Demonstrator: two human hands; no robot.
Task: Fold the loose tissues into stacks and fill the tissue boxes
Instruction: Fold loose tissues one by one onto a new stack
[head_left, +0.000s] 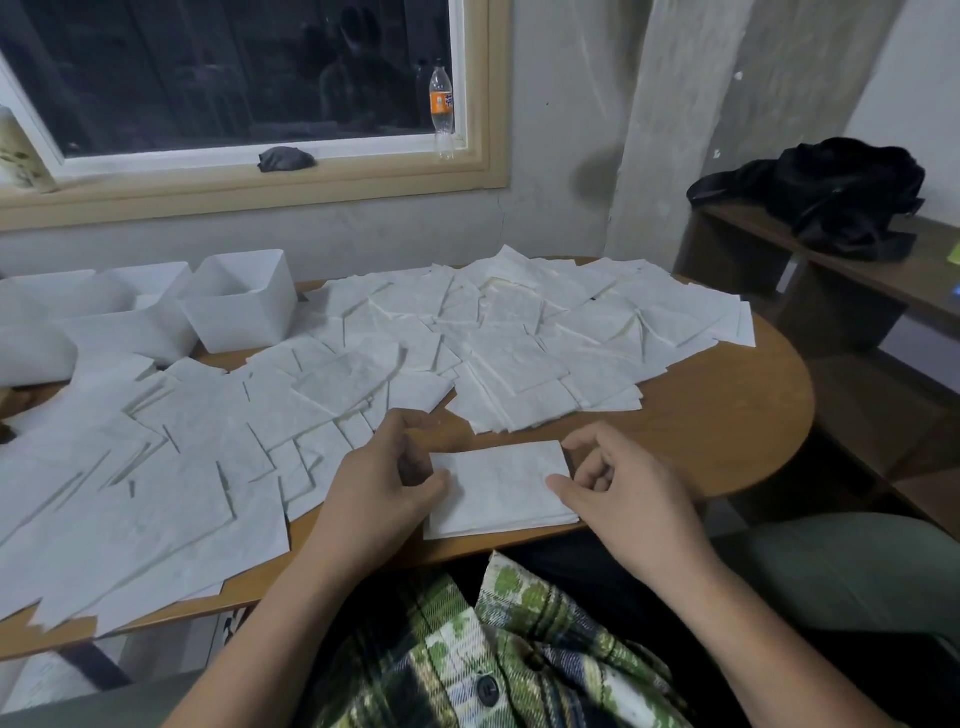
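Your left hand (382, 480) holds the left edge of a small rectangular stack of folded white tissues (501, 488), with the thumb lying on top and the fingers curled at the far left corner. Your right hand (618, 488) does the same at the right edge, thumb on the top sheet and fingers curled by the far right corner. The hands are apart, with the stack between them.

The stack lies flat near the front edge of the round brown wooden table (717, 415), just in front of your green plaid shirt (493, 649). Beyond your hands and off to your left, loose white tissue sheets (363, 364) overlap in a wide spread that covers most of the tabletop, and some hang over its left edge.

At the far left of the table stand open white rectangular tissue boxes (241, 304), close together. Whether they hold anything you cannot tell from here.

On the windowsill behind, a clear plastic bottle with an orange label (442, 111) stands upright, and a crumpled dark cloth (287, 159) lies near it. To your right, a black bag or garment (836, 192) sits heaped on a dark wooden bench (883, 270)
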